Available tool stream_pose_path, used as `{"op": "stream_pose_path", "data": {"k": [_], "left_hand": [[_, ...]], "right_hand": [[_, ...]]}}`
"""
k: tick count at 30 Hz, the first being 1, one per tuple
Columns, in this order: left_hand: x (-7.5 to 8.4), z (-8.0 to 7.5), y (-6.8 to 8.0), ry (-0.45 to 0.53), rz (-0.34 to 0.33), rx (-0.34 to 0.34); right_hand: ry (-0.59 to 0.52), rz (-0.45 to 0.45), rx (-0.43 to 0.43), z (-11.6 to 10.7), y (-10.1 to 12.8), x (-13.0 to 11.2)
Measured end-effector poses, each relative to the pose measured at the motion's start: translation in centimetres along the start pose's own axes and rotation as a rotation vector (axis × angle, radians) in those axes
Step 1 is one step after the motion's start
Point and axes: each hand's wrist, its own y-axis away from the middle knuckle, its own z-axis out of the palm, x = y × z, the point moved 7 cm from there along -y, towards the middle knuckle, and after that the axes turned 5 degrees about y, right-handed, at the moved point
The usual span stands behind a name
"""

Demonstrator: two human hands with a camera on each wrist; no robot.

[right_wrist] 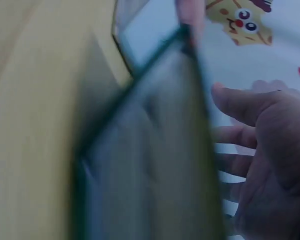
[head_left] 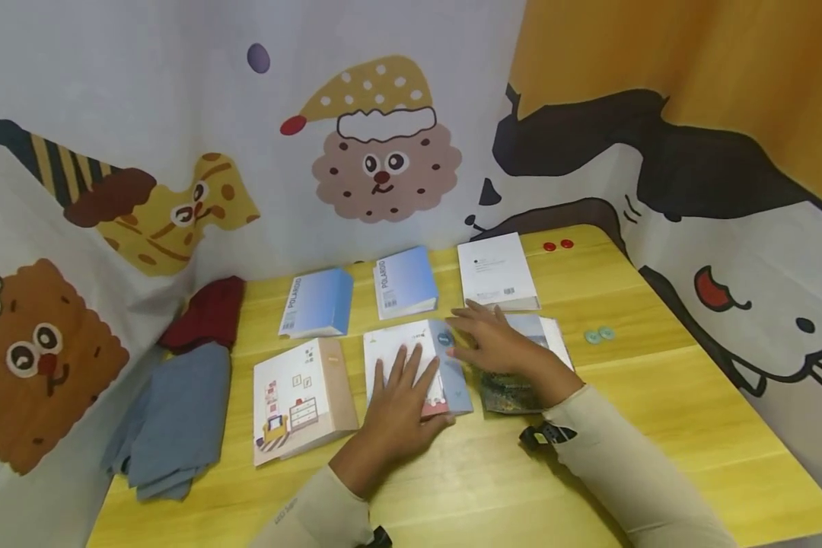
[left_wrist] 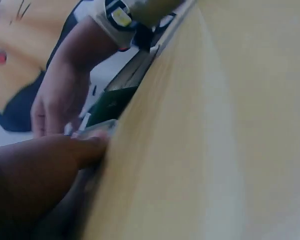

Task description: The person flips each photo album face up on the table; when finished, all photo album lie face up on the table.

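A thick white book with a blue spine (head_left: 460, 390) lies at the middle of the table. My left hand (head_left: 399, 403) rests on its white cover with the fingers spread, and the thumb lies along the near edge. My right hand (head_left: 498, 342) reaches over a dark landscape-covered book (head_left: 514, 394), its fingertips right at the blue spine's far end. In the right wrist view, the right hand (right_wrist: 274, 150) has its fingers apart beside the blurred green-edged book (right_wrist: 154, 150). To the left, a white book with a drawn room (head_left: 294, 403) lies with its beige spine facing right.
Behind are two blue POLAROID books (head_left: 322, 301) (head_left: 406, 281) and a white book (head_left: 496, 266). Red buttons (head_left: 558, 246) and pale green buttons (head_left: 599, 335) lie on the right. Grey-blue cloth (head_left: 181, 418) and dark red cloth (head_left: 208, 313) lie on the left. A printed curtain (head_left: 246, 190) hangs behind.
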Motion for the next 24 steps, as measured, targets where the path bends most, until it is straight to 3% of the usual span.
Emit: {"op": "stream_pose_path", "data": {"k": [2,8,18,24], "left_hand": [[-0.1,0.2,0.0,-0.05,0.011,0.019],[-0.3,0.6,-0.2,-0.08,0.005,0.016],[-0.2,-0.1,-0.3,-0.047,0.008,0.027],[-0.2,0.2,-0.2,-0.031,0.002,0.037]], "right_hand": [[0.003,0.011,0.025,0.8,-0.9,0.1],[0.04,0.029,0.102,2.7,-1.6,0.5],[0.147,0.057,0.052,2.8,-1.3,0.2],[0.15,0.053,0.066,2.7,-1.2,0.3]]}}
